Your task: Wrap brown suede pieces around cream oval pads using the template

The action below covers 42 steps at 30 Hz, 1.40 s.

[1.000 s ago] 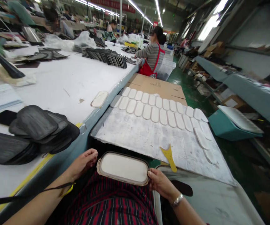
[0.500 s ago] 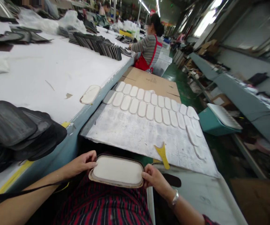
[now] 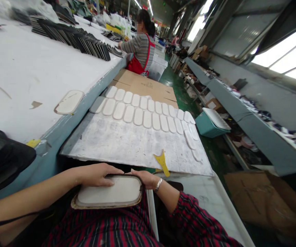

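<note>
A white oval panel with a brown and dark rim (image 3: pixel 109 193) lies tilted close to my body. Over its upper left edge rests my left hand (image 3: pixel 100 175), thumb on the white face, fingers along the far edge. My right hand (image 3: pixel 144 178) grips its upper right corner, and the fingertips of both hands nearly meet. Beyond them, two rows of white oval pieces (image 3: pixel 138 116) lie on a whitish board (image 3: pixel 112 140). A yellow Y-shaped piece (image 3: pixel 162 163) sits near the board's front edge.
On the left, a long white table (image 3: pixel 35 68) carries a single oval piece (image 3: pixel 69 102), dark pads (image 3: pixel 4 157) and a row of dark strips (image 3: pixel 71 37). A person (image 3: pixel 143 44) in a red apron works at its far side. A teal bin (image 3: pixel 211 123) stands right.
Both hands have moved from the panel's two ends to its far edge and closer together. The panel is nearer my body, and the view has turned right.
</note>
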### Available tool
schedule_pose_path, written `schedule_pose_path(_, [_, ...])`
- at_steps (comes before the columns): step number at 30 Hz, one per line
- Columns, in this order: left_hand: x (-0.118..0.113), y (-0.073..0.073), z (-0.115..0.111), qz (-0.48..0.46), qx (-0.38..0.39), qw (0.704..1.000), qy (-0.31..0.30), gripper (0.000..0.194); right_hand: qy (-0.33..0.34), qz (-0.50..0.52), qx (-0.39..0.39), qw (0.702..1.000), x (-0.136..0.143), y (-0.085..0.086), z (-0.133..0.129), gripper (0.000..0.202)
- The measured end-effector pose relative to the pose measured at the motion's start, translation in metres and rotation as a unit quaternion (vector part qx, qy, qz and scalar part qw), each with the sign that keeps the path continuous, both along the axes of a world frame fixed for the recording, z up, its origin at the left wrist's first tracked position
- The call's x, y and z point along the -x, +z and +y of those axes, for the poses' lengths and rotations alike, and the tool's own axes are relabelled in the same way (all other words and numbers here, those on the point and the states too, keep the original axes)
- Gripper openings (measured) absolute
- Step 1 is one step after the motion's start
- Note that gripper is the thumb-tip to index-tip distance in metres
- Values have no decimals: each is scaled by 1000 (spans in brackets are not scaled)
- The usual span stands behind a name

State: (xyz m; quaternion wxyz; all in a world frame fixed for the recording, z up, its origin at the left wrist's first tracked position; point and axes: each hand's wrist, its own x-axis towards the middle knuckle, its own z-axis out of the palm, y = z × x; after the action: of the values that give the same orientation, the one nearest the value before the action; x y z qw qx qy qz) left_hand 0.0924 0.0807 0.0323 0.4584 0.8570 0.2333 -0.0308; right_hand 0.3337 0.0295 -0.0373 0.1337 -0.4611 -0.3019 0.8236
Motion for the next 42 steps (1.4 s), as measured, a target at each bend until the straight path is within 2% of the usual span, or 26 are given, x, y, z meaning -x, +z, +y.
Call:
schedule_pose_path(3, [-4,1,-1,-10,-8,999,-40,55,124,-47,-115,984,-6,9,9,50])
schedule_pose_path(7, [0,-7,-11,-22,-99,992,-72,51,256,-68,-278,923,-13,18,25,54])
schedule_pose_path(10, [3,-12,-17,-50,-156,984,-73,47,349,-55,-343,870,-7,19,35,64])
schedule_pose_path(13, [12,-14,-17,-60,-159,985,-33,41,392,-27,-359,847,5,22,43,64])
schedule_pose_path(18, [53,-18,-15,-39,-106,992,65,31,424,79,-362,827,36,30,55,56])
schedule_pose_path(22, [84,-30,-23,-65,-102,986,113,32,449,68,-367,812,73,24,65,60])
schedule_pose_path(25, [93,-36,-29,-78,-112,982,133,29,462,48,-363,808,100,15,70,64])
schedule_pose_path(29, [92,-33,-31,-76,-114,978,156,25,455,39,-338,823,119,5,73,70])
schedule_pose_path(33, [87,-30,-32,-74,-93,977,178,24,433,26,-326,840,115,5,70,67])
schedule_pose_path(37, [83,-30,-33,-66,-91,974,197,24,415,43,-326,848,95,17,67,62])
schedule_pose_path(40, [76,-23,-36,-33,-135,973,185,30,413,31,-313,855,69,30,65,59])
schedule_pose_path(42, [68,-16,-41,-20,-186,970,157,40,399,-3,-319,860,48,41,59,54])
